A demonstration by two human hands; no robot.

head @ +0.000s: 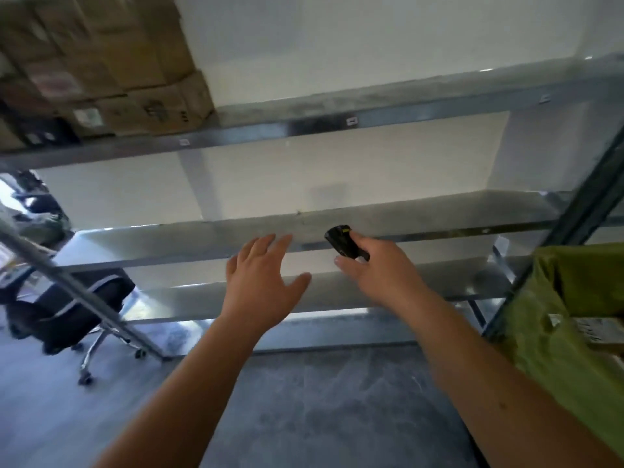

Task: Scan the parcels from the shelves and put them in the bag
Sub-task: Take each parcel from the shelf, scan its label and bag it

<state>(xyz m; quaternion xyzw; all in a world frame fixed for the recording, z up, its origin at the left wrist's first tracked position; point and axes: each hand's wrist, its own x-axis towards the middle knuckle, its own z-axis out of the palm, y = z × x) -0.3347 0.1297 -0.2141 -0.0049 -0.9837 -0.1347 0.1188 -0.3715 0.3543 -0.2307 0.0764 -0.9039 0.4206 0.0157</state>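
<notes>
- Hands first: your left hand is wide open, fingers spread, and holds nothing. Your right hand is closed around a small black scanner, with your thumb near its top.
- Both hands reach toward the metal shelves. They float in front of the middle board, which looks bare.
- Parcels are the brown boxes stacked on the top board of the shelves, far to the upper left of your hands. That is where the work is, I think.
- The green bag hangs at the right end of the shelves, near your right arm. It looks open at the top.
- To do this step well, lift your open left hand up and left to the box stack. Take one box at a time from the edge of the pile, so the others do not tip.
- Turn the box so its label faces you, then point the scanner front at the label. Keep the scanner firm in your hand.
- After the scan, carry the box across to the bag and lower it in gently.
- Count: two hands, one scanner, one green bag.
- Boxes: several, maybe six or more, but the picture is too blurry to count them right.
- Shelf boards: four that I can see.
- One black office chair stands on the floor to the left of the shelves. Mind your feet near it.
</notes>
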